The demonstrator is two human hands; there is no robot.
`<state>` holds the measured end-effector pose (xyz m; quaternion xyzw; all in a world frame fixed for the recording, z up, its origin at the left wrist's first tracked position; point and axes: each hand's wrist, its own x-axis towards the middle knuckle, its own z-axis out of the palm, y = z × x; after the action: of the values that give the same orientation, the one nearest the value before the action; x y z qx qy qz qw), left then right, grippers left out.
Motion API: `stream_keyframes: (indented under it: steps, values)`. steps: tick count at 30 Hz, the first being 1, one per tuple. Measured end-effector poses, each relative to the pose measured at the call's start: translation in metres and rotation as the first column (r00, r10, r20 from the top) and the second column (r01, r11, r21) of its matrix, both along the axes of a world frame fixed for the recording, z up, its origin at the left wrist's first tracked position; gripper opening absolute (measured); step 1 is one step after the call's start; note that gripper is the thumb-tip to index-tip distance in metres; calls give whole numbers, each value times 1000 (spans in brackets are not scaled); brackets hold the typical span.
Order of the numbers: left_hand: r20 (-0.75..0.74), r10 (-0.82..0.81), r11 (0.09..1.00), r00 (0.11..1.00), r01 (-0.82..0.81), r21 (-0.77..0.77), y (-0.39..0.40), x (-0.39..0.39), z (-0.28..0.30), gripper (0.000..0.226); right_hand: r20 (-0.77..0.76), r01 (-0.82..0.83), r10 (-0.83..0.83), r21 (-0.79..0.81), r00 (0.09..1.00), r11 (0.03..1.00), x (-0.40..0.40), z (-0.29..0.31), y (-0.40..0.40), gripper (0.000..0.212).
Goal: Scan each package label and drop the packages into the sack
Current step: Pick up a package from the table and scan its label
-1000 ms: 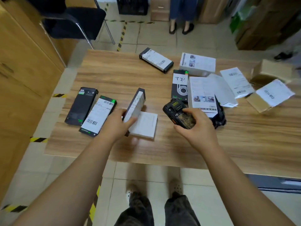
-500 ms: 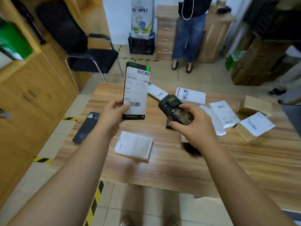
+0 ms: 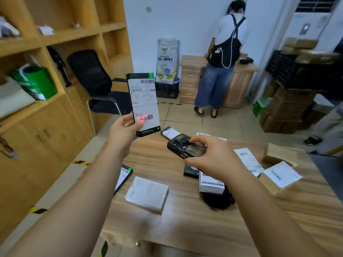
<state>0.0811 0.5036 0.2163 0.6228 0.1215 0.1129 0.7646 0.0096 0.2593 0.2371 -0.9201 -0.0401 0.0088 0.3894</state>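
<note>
Left hand grips upright black package, red scan light on its label | right hand curls around handheld scanner above table

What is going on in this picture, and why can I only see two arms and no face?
The camera sits on a person's head and looks forward and down, so you see the person's own arms reaching out. There is no machine here, just two bare hands. The left hand holds up a black package with a white label. The right hand holds a scanner, a small black gadget that reads barcodes. The red glow on the lower barcode is the scanner's light. Below is a wooden table with more packages waiting, like a white box and a cardboard box. Another person stands at the back, facing away.
</note>
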Motion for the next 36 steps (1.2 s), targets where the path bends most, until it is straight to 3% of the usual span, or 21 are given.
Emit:
stream_keyframes:
  steps: [8,22,27,30,36]
  values:
    - [16,15,997,1000,-16,69,4,-1,-2,39,-47,10,-12,-61,999,998,-8,13,2,52]
    - [65,27,989,998,-37,146,28,5,-5,34,-70,-24,17,-101,997,995,-11,28,22,51]
    - [61,64,981,996,-74,182,37,8,-4,23,5,-3,3,-107,1000,994,-7,28,23,49]
    - [12,107,990,994,-107,89,36,10,0,22,54,46,-45,-11,998,999,-1,26,16,50]
    - [-62,-129,991,990,126,-55,19,4,0,28,160,103,-117,89,980,991,5,14,-2,52]
